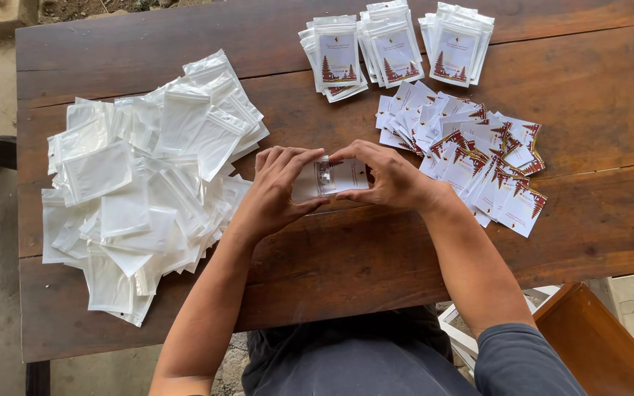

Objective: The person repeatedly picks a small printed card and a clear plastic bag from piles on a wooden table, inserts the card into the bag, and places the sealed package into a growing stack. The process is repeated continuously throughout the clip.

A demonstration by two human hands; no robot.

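Both hands hold one small clear plastic pouch (329, 178) with a white printed card inside, just above the middle of the brown wooden table (376, 257). My left hand (277, 192) grips its left end with thumb and fingers. My right hand (384, 176) pinches its right end and top edge. A large heap of empty clear pouches (144, 183) lies left of my hands. Loose white cards with red prints (467, 158) are spread to the right.
Three stacks of filled pouches (394, 48) stand at the table's far edge. A brown wooden seat (603, 345) and a white frame (464, 334) sit at the lower right, beside the table's near edge.
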